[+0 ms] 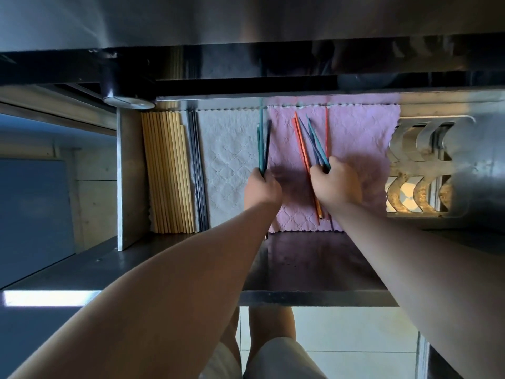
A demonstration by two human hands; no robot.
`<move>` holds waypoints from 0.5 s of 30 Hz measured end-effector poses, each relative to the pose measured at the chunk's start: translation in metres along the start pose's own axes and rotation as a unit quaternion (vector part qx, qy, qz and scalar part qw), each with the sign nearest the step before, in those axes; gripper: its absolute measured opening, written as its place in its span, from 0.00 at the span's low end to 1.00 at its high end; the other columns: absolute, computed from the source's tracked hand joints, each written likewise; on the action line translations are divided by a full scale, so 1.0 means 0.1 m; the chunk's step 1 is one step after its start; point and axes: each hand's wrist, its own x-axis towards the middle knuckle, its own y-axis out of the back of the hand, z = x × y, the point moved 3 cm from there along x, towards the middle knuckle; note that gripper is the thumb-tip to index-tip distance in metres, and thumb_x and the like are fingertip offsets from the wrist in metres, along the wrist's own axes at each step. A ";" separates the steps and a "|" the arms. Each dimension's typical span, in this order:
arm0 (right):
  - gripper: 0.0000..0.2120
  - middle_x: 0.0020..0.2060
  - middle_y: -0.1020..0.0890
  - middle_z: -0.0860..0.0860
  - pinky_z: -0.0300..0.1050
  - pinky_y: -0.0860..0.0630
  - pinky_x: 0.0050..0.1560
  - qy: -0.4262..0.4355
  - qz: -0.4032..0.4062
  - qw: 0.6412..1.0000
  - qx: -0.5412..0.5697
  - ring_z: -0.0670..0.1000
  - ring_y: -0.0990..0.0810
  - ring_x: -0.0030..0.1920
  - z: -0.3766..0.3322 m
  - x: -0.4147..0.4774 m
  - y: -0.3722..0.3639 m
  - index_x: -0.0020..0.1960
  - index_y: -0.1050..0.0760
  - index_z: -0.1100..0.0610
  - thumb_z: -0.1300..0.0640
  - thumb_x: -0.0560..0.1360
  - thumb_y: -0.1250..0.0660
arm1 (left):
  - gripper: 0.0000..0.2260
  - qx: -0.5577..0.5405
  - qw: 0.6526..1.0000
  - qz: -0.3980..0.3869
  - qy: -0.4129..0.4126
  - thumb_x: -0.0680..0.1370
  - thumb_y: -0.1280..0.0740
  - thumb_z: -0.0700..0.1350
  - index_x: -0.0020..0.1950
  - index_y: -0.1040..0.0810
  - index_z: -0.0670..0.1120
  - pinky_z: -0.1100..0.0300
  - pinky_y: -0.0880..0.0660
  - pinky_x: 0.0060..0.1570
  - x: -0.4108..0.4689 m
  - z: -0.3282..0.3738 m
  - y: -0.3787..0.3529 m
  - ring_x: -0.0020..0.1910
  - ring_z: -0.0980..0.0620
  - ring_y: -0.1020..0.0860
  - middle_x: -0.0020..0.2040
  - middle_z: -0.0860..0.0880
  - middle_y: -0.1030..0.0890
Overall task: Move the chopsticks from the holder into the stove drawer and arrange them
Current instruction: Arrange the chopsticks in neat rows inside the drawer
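The stove drawer (314, 272) stands pulled out below me, lined with a white cloth (228, 165) and a pink cloth (360, 138). My left hand (262, 188) grips a few teal and dark blue chopsticks (263, 144) that point away from me at the seam of the two cloths. My right hand (337, 184) holds a fanned bunch of teal and dark blue chopsticks (314, 140) over the pink cloth. Orange chopsticks (302, 149) lie loose on the pink cloth beside and under that hand. A red-orange one (326, 127) lies straight further right.
A tidy row of bamboo chopsticks (166, 170) fills the drawer's left side, with a few dark chopsticks (198, 170) next to it. A perforated metal rack (423, 165) sits at the drawer's right. The stove's steel front (246, 17) overhangs the back. Tiled floor shows below.
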 end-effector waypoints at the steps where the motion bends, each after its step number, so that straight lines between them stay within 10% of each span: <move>1: 0.12 0.37 0.21 0.54 0.54 0.21 0.43 0.001 -0.001 1.000 0.004 0.60 0.21 0.41 -0.02 -0.04 0.01 0.42 0.28 0.56 0.48 0.74 0.41 | 0.11 -0.011 1.000 -0.005 0.000 0.82 0.46 0.45 0.53 0.26 0.42 0.55 0.30 0.43 0.00 -0.01 0.02 0.47 0.42 0.22 0.48 0.43 0.20; 7: 0.07 0.33 0.27 0.53 0.47 0.41 0.34 0.009 -0.039 0.999 0.000 0.58 0.30 0.39 -0.31 -0.25 0.02 0.46 0.30 0.58 0.56 0.79 0.44 | 0.13 -0.089 0.995 -0.040 0.019 0.83 0.46 0.41 0.62 0.25 0.45 0.62 0.29 0.31 0.01 -0.06 0.32 0.38 0.47 0.22 0.46 0.45 0.20; 15: 0.16 0.30 0.27 0.48 0.42 0.34 0.36 -0.008 -0.158 0.979 0.131 0.51 0.28 0.31 -0.80 -0.31 -0.67 0.38 0.26 0.54 0.49 0.80 0.43 | 0.10 -0.158 0.986 -0.011 0.057 0.83 0.46 0.42 0.58 0.26 0.46 0.57 0.27 0.43 0.19 -0.37 0.79 0.37 0.51 0.25 0.40 0.49 0.21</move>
